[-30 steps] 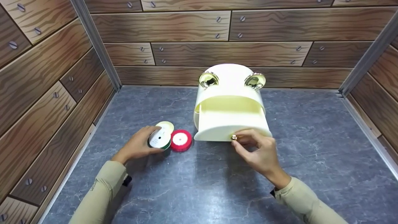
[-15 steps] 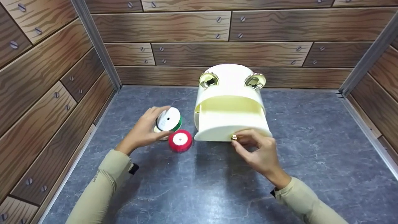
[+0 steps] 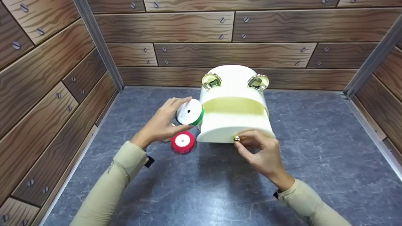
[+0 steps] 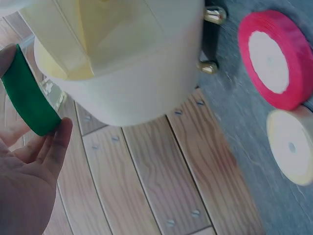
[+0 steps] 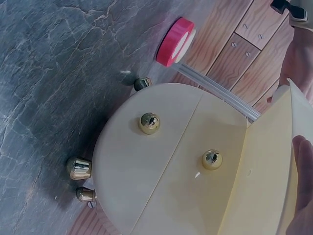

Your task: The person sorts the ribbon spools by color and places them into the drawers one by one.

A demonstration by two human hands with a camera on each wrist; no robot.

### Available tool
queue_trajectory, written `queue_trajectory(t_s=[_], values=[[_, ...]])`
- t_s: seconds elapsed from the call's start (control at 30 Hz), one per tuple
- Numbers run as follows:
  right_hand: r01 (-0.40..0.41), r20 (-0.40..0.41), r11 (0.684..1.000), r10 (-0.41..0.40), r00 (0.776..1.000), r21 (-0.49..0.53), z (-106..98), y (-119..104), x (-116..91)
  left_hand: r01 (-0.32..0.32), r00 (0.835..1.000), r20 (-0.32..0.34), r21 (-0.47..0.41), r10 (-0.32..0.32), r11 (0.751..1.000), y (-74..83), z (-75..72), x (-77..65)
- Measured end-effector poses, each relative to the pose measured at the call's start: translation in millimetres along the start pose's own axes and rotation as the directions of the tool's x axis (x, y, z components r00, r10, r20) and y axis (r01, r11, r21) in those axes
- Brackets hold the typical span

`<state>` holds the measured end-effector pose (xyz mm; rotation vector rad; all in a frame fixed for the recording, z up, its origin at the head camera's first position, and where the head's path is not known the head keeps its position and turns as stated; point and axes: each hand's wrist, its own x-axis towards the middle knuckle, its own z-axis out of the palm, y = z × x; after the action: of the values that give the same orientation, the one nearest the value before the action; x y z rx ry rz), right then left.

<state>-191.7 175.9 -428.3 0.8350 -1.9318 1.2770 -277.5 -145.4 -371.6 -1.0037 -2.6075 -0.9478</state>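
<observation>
My left hand (image 3: 163, 121) holds a spool of green ribbon (image 3: 190, 111) between thumb and fingers, raised beside the left side of a cream rounded drawer box (image 3: 234, 80). The spool's white face looks up, with a small dark hole at its centre. The box's drawer (image 3: 237, 117) is pulled out, and its bare floor shows. With thumb and fingers my right hand (image 3: 263, 152) pinches the small gold knob (image 3: 236, 138) on the drawer front. Below the left hand lies a spool of red ribbon (image 3: 182, 142). A cream ribbon spool (image 4: 292, 147) lies beside it, mostly hidden in the head view.
Two shiny gold round pieces (image 3: 211, 81) stick up from the box top like ears. Small gold feet (image 5: 79, 168) show under the box in the right wrist view. Wood-patterned walls (image 3: 201, 28) enclose the dark marbled table (image 3: 314, 141) at the back and sides.
My left hand has lifted the green ribbon spool off the cream one and carried it up and right, to the box's side. The right hand and drawer have stayed put.
</observation>
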Motion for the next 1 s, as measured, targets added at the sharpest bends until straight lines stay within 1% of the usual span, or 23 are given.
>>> queue_trajectory(t_s=[0.27,0.37,0.5,0.83,1.0], values=[[-0.030,-0.001,0.999,0.030,1.000,-0.017,-1,0,0,-0.048,0.999,0.005,-0.044,0.048,0.998,10.0,7.2,15.0],[-0.022,-0.005,0.999,0.022,1.000,-0.024,0,0,0,-0.058,0.998,0.006,-0.059,0.059,0.997,11.0,10.5,19.2],[-0.013,-0.011,1.000,0.013,1.000,-0.022,0,0,-1,-0.071,0.997,0.015,-0.052,0.072,0.996,11.6,14.3,23.7],[-0.007,-0.014,1.000,0.007,1.000,0.001,1,0,1,-0.105,0.994,0.037,-0.053,0.107,0.993,13.3,15.9,28.2],[-0.012,-0.012,1.000,0.012,1.000,0.006,2,1,1,-0.115,0.993,0.031,-0.071,0.117,0.991,12.4,18.6,29.1]])
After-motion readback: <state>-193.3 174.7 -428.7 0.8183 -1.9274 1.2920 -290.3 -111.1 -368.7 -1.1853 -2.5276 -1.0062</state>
